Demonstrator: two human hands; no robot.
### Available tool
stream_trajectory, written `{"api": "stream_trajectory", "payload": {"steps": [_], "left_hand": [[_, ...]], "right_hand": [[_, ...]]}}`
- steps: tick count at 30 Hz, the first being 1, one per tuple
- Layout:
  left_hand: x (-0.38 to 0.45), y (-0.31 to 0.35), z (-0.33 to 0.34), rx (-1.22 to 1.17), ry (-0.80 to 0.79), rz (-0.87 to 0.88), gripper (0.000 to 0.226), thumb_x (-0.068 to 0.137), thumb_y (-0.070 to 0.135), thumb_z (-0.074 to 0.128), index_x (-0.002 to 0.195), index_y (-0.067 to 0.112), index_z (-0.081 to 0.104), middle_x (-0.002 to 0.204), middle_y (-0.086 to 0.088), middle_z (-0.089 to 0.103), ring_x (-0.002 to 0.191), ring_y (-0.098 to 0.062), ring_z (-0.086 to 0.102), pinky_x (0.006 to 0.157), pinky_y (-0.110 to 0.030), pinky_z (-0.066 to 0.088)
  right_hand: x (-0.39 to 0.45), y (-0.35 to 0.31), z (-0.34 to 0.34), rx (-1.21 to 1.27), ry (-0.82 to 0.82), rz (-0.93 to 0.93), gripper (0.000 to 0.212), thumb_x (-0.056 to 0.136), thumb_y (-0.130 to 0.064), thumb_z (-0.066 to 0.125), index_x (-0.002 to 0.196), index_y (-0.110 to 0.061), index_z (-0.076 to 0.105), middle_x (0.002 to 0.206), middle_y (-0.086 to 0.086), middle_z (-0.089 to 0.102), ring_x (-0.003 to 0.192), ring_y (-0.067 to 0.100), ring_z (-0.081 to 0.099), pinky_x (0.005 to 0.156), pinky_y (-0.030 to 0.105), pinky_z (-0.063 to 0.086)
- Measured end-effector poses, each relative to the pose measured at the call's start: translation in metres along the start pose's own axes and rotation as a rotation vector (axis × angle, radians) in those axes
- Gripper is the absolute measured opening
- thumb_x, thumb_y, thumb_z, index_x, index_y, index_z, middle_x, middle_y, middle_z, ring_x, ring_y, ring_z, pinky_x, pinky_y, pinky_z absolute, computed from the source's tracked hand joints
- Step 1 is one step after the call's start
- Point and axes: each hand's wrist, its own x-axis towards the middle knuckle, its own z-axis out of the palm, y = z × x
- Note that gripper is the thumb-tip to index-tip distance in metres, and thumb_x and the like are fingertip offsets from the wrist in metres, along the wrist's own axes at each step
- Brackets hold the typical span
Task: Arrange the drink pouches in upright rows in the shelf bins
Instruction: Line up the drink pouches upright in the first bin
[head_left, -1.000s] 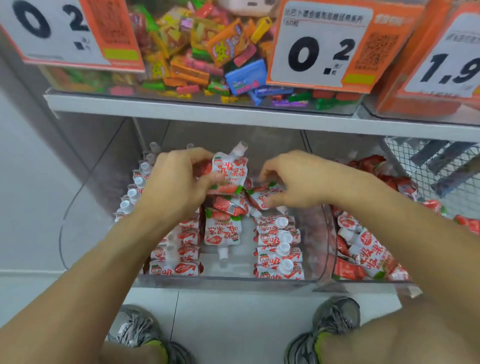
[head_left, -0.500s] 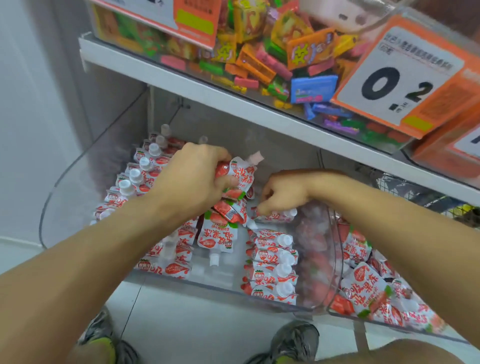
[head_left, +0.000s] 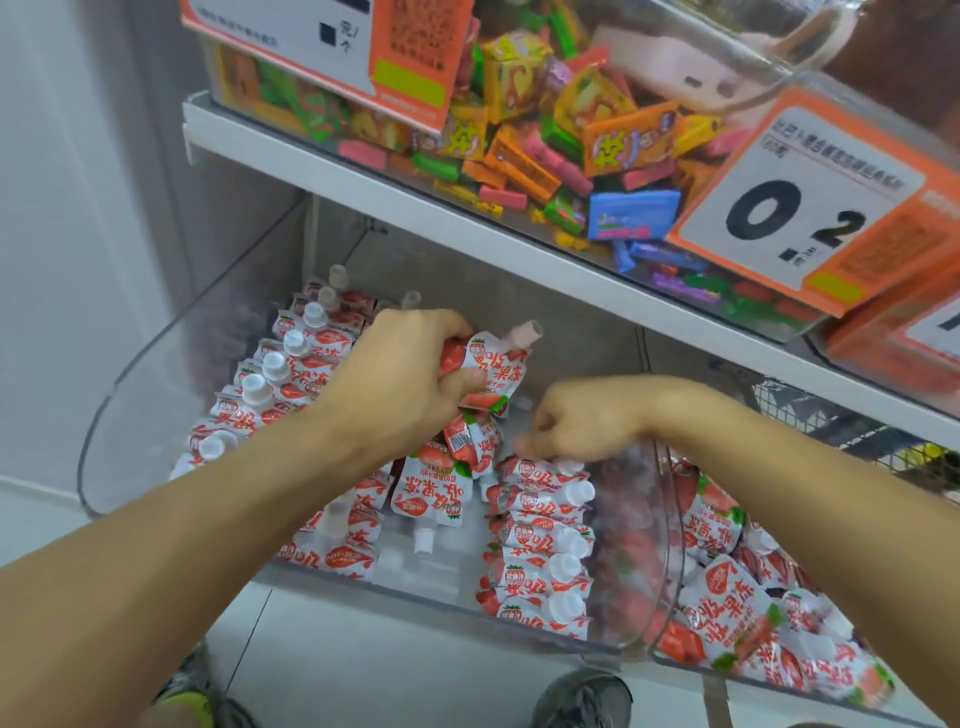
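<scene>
The pouches sit in a clear bin on the lower shelf, under a bin of bright candy. Two rows are in order: one down the left wall and one down the right, each standing with its white cap up, packed face to back so they prop one another. The middle is not sorted yet — one pouch hangs cap-down there among a loose heap.

The left hand is closed in a fist round a bunch of pouches, the topmost with its spout pointing up and right; the grip looks meant to keep the loose ones clear while room is made. The right hand is curled with fingers pinched at the back end of the right row, touching the rearmost pouch — whether it grips that one I cannot tell, as it is blurred.

The pouches are soft, glossy foil, red and white with a strawberry print, crumpling under the fist; the caps are hard, round plastic. A second bin to the right holds more pouches lying in a jumble.
</scene>
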Motion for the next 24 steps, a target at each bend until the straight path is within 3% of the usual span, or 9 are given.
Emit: {"api": "stream_trajectory", "payload": {"steps": [4, 6, 8, 10, 12, 15, 18, 21, 24], "left_hand": [[0.002, 0.003, 0.011, -0.017, -0.012, 0.023, 0.030, 0.084, 0.027, 0.072, 0.111, 0.017, 0.067, 0.098, 0.002, 0.072, 0.089, -0.015, 0.066, 0.079, -0.025, 0.052], [0.004, 0.005, 0.021, -0.030, -0.048, 0.018, 0.027, 0.082, 0.022, 0.070, 0.109, 0.017, 0.067, 0.098, 0.002, 0.072, 0.089, -0.013, 0.066, 0.080, -0.026, 0.052], [0.006, 0.009, 0.032, -0.050, -0.076, 0.023, 0.027, 0.081, 0.020, 0.068, 0.108, 0.018, 0.067, 0.099, 0.003, 0.072, 0.089, -0.012, 0.065, 0.082, -0.025, 0.051], [0.008, 0.013, 0.041, -0.081, -0.101, 0.042, 0.026, 0.081, 0.021, 0.069, 0.107, 0.019, 0.067, 0.099, 0.005, 0.071, 0.088, -0.010, 0.065, 0.081, -0.023, 0.051], [0.009, 0.018, 0.051, -0.112, -0.139, 0.038, 0.027, 0.082, 0.025, 0.071, 0.108, 0.019, 0.065, 0.099, 0.006, 0.070, 0.089, -0.010, 0.065, 0.081, -0.026, 0.052], [0.009, 0.026, 0.066, -0.100, -0.295, 0.020, 0.027, 0.084, 0.027, 0.072, 0.107, 0.019, 0.061, 0.100, 0.004, 0.068, 0.087, -0.012, 0.063, 0.080, -0.029, 0.052], [0.010, 0.031, 0.073, 0.021, -0.495, 0.018, 0.018, 0.089, 0.025, 0.064, 0.105, 0.019, 0.057, 0.101, 0.001, 0.065, 0.087, -0.017, 0.062, 0.078, -0.030, 0.050], [0.017, 0.033, 0.071, 0.094, -0.669, -0.021, 0.020, 0.094, 0.024, 0.056, 0.113, 0.021, 0.054, 0.109, 0.001, 0.062, 0.090, -0.014, 0.059, 0.081, -0.029, 0.048], [0.024, 0.035, 0.070, 0.145, -0.769, -0.044, 0.044, 0.096, 0.029, 0.054, 0.138, 0.023, 0.041, 0.140, 0.000, 0.050, 0.122, -0.019, 0.053, 0.104, -0.038, 0.044]], "right_hand": [[-0.024, -0.008, 0.003, -0.048, -0.084, 0.028, 0.060, 0.081, -0.071, 0.058, 0.110, -0.019, 0.066, 0.102, -0.001, 0.069, 0.092, 0.020, 0.065, 0.086, 0.038, 0.054], [-0.038, -0.012, 0.010, -0.123, 0.009, 0.025, 0.064, 0.080, -0.074, 0.055, 0.108, -0.017, 0.064, 0.095, 0.002, 0.067, 0.085, 0.021, 0.062, 0.082, 0.038, 0.053], [-0.057, -0.011, 0.025, -0.195, 0.220, 0.008, 0.058, 0.084, -0.072, 0.050, 0.100, -0.017, 0.061, 0.087, 0.002, 0.063, 0.080, 0.020, 0.058, 0.079, 0.038, 0.051], [-0.079, -0.005, 0.046, -0.147, 0.515, -0.039, 0.048, 0.088, -0.064, 0.047, 0.106, -0.022, 0.062, 0.102, -0.002, 0.063, 0.100, 0.019, 0.058, 0.090, 0.040, 0.048], [-0.099, 0.003, 0.073, 0.031, 0.841, -0.051, 0.030, 0.088, -0.050, 0.056, 0.105, -0.027, 0.064, 0.109, -0.010, 0.057, 0.110, 0.014, 0.051, 0.094, 0.031, 0.044], [-0.110, 0.017, 0.107, 0.397, 1.156, 0.085, 0.019, 0.083, -0.032, 0.072, 0.100, -0.029, 0.064, 0.095, -0.015, 0.053, 0.090, 0.003, 0.053, 0.079, 0.011, 0.039], [-0.104, 0.026, 0.124, 0.660, 1.173, 0.114, 0.015, 0.084, -0.032, 0.071, 0.097, -0.033, 0.063, 0.079, -0.012, 0.057, 0.077, 0.010, 0.056, 0.068, 0.015, 0.043], [-0.096, 0.030, 0.125, 0.823, 1.108, 0.032, 0.015, 0.088, -0.029, 0.067, 0.101, -0.033, 0.063, 0.081, -0.012, 0.060, 0.074, 0.009, 0.057, 0.065, 0.015, 0.044], [-0.092, 0.033, 0.121, 0.897, 1.051, -0.005, 0.028, 0.089, -0.028, 0.066, 0.114, -0.036, 0.059, 0.093, -0.017, 0.055, 0.078, 0.008, 0.057, 0.068, 0.017, 0.046]]}}
